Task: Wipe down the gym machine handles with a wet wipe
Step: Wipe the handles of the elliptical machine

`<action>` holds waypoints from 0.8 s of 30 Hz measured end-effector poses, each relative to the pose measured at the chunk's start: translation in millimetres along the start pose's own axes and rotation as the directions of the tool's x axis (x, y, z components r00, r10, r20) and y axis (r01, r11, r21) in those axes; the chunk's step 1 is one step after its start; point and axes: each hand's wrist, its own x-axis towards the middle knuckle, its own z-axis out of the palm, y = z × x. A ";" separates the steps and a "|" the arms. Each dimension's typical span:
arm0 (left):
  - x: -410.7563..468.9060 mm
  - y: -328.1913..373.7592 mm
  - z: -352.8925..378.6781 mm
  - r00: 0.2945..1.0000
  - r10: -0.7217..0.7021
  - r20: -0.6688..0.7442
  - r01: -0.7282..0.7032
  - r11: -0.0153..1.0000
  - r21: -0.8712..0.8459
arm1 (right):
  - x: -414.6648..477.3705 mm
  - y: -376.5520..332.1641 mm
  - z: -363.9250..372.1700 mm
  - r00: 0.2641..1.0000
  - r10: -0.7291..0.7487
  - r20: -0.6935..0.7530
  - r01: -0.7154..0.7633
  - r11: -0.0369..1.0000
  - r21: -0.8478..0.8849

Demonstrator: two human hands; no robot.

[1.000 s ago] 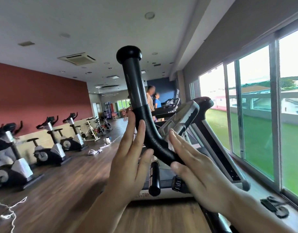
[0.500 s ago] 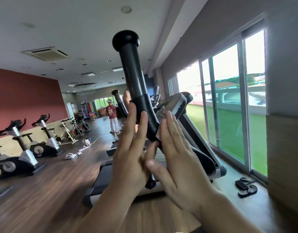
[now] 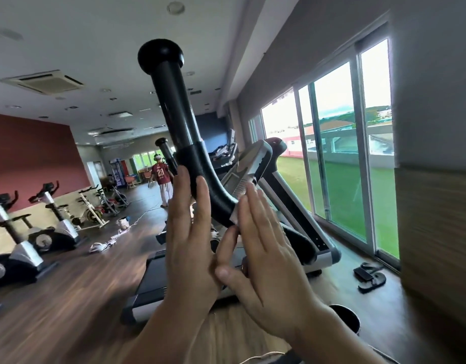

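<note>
Both flat, open hands sandwich the black handle (image 3: 200, 179): left hand (image 3: 189, 232) bare, right hand (image 3: 266, 253) pressing a wet wipe (image 3: 234, 218) (barely visible).

Black handle (image 3: 179, 122) (glossy above, matte ribbed grip below), whitish wipe (image 3: 235, 218), dark red wall (image 3: 29, 153)
</note>
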 end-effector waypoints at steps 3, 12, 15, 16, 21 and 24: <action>-0.7 3.7 1.0 1.000 -0.019 0.009 0.019 1.000 0.025 | -24.0 18.9 1.0 0.997 0.074 -0.038 -0.073 0.997 0.023; -11.2 23.6 9.8 0.995 -0.095 0.015 0.093 0.988 0.125 | -22.1 23.6 -3.5 0.999 0.029 -0.043 -0.025 0.994 0.104; -12.2 27.5 12.7 0.997 -0.083 0.009 0.080 0.981 0.177 | -19.6 30.3 -10.2 0.998 0.068 -0.002 -0.067 0.993 0.097; -12.8 29.9 13.8 0.997 -0.072 0.006 0.070 0.978 0.197 | -8.5 26.8 -14.0 0.997 0.077 0.027 -0.079 0.991 0.108; -16.7 37.8 19.7 0.997 -0.079 0.010 0.073 0.964 0.257 | 7.8 28.2 -27.7 0.992 0.024 0.127 -0.043 0.987 0.153; -18.9 36.6 18.3 0.999 -0.038 0.032 0.026 0.952 0.305 | -7.2 55.1 -33.1 0.989 0.044 0.139 -0.068 0.983 0.171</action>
